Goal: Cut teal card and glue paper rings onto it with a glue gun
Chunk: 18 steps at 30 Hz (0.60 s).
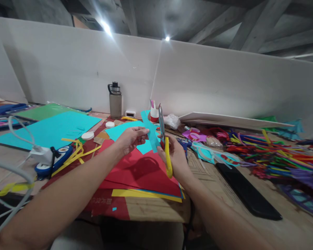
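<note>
My left hand (132, 139) pinches the left edge of a narrow turquoise paper strip (151, 133), held upright above the table. In my right hand (175, 156) is a pair of scissors (168, 158) with yellow handles, its blades pointing up beside the strip's right side. The thumb of that hand also lies close to the strip's lower end; whether it presses on the paper I cannot tell. Below both hands lies a stack of red paper (143, 173), with yellow sheets (146, 195) showing under its front edge. More turquoise paper (122, 128) lies behind the left hand.
Left are a large turquoise sheet (52, 128), yellow strips (79, 152), a blue power strip (54, 161) and white cables. Behind stand a bottle (115, 102) and a white cup (154, 114). A black phone-like slab (247, 191) and colourful pipe cleaners (276, 149) lie right.
</note>
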Motion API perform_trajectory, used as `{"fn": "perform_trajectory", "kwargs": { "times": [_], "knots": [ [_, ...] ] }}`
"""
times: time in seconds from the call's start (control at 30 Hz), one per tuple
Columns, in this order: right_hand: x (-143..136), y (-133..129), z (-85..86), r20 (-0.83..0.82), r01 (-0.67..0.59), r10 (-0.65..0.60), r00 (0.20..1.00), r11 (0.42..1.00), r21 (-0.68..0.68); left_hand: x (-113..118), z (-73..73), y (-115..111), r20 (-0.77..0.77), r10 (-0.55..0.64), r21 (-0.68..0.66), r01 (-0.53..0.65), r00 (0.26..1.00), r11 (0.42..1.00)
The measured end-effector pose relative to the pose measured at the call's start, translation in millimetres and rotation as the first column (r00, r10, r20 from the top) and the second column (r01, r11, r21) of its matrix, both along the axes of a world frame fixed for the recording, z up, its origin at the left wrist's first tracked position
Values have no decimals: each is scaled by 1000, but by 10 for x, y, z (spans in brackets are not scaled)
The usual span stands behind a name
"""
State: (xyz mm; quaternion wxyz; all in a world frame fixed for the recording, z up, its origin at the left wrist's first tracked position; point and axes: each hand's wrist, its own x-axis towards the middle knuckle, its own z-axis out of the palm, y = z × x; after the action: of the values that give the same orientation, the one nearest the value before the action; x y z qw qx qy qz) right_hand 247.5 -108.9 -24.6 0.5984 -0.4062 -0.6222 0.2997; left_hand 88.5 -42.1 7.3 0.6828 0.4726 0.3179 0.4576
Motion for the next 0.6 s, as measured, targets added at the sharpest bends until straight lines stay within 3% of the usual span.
{"fn": "perform_trajectory", "kwargs": {
  "times": [0.6],
  "knots": [
    [-17, -11, 7, -21, 8, -8, 1000, 1000, -13, 15, -4, -29, 3, 2, 65, -2, 1000, 998]
  ]
}}
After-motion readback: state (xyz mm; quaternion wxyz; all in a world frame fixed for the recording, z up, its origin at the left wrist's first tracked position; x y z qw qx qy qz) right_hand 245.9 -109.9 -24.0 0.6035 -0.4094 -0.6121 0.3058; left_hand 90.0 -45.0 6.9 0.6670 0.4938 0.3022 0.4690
